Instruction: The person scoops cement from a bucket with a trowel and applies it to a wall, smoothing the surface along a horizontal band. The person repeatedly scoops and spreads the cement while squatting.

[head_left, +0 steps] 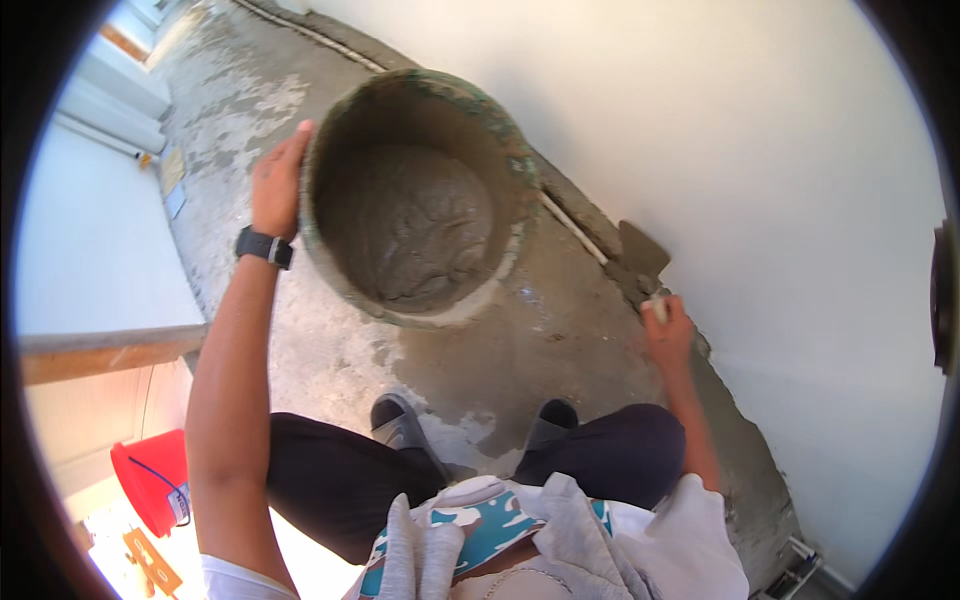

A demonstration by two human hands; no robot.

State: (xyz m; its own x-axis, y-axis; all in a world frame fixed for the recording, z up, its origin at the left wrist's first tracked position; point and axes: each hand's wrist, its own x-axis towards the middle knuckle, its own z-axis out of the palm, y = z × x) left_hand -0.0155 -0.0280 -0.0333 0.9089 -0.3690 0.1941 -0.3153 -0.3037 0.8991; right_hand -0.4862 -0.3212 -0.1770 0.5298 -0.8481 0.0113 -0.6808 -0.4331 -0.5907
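White wall (720, 140) takes the right side; its bottom edge runs diagonally, rough and mortar-smeared toward the lower right. Grey concrete floor (330, 360) next: a strip shows between bucket and feet, and more stretches left of the bucket. Big round bucket (395, 112) is ahead of the person, mouth facing the camera, right rim near the wall base; rim crusted, can't tell if it's level. Wet grey mortar (420, 220) covers its bottom, well below the rim. Red pail (152, 482) sits far lower left, well apart. Left hand (278, 180) is against the bucket's outer left side, fingers extended; can't tell if they're clamped. Right hand (667, 335) has fingers clamped on the trowel (643, 250) handle, blade at the wall base; blade contact unclear. Thin white pipe (574, 228) shows between bucket and trowel.
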